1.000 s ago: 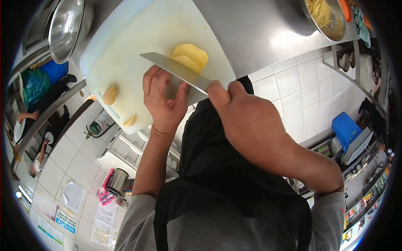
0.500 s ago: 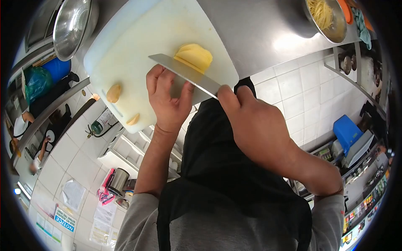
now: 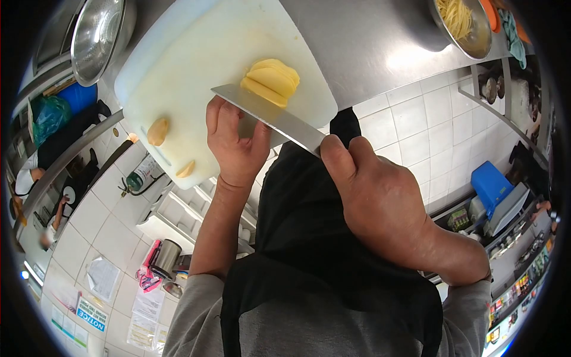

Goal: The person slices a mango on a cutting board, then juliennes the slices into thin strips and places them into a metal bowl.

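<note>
My right hand [image 3: 383, 199] is wrapped round the handle of a kitchen knife [image 3: 276, 122], its blade slanting across the near part of a white cutting board [image 3: 196, 71]. Just beyond the blade, touching or nearly touching it, lies a fanned stack of pale yellow potato slices [image 3: 270, 80]. My left hand [image 3: 238, 146] is at the near side of the blade with bent fingers and thumb drawn in. The blade hides the fingertips and whatever they grip. On the board's left part lie a larger potato offcut [image 3: 158, 132] and a small one [image 3: 185, 169].
An empty-looking steel bowl [image 3: 101, 38] stands left of the board. At the upper right, another steel bowl [image 3: 482, 44] holds thin yellow strips [image 3: 455, 18], beside a teal cloth [image 3: 513, 38]. The steel counter [image 3: 369, 47] ends at a front edge. Other people appear at the far left.
The knife and my right hand have shifted slightly right and toward me. The slices look more fanned out. My left hand has barely moved; the whole view has shifted slightly.
</note>
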The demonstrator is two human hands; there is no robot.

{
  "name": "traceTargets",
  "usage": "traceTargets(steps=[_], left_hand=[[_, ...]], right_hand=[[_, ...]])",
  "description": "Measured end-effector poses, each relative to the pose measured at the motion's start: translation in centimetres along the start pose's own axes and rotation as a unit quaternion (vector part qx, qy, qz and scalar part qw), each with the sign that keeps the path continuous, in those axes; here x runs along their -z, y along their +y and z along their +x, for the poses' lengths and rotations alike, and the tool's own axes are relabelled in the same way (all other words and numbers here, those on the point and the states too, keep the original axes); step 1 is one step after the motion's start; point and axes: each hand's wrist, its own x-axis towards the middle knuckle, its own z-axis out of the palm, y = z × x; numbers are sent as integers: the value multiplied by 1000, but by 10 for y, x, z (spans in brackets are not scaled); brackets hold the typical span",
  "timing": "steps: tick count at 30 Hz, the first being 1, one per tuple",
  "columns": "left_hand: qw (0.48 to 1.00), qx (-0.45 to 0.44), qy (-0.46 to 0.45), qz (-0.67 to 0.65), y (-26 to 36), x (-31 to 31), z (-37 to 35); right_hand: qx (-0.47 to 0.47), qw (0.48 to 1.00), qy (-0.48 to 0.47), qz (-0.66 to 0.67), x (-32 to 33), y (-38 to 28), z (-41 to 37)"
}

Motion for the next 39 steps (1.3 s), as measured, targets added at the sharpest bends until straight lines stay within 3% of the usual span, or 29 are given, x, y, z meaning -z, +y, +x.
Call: traceTargets(steps=[11,14,17,30,35,39], left_hand=[[1000,15,-2,-9,0,-1,-1],[1000,13,0,-8,2,-1,-1],[1000,1,-4,-2,0,0,0],[999,-4,15,-31,2,-4,6],[1000,9,12,-23,2,-3,0],[999,-48,-7,23,-4,1,0]], right_hand=[[16,1000,25,4,-9,3,15],[-35,995,-51,75,-1,3,9],[29,999,30,29,-13,6,18],[2,998,41,42,-37,7,45],[-17,998,-7,68,-13,-1,30],[-39,996,-32,70,4,-9,5]])
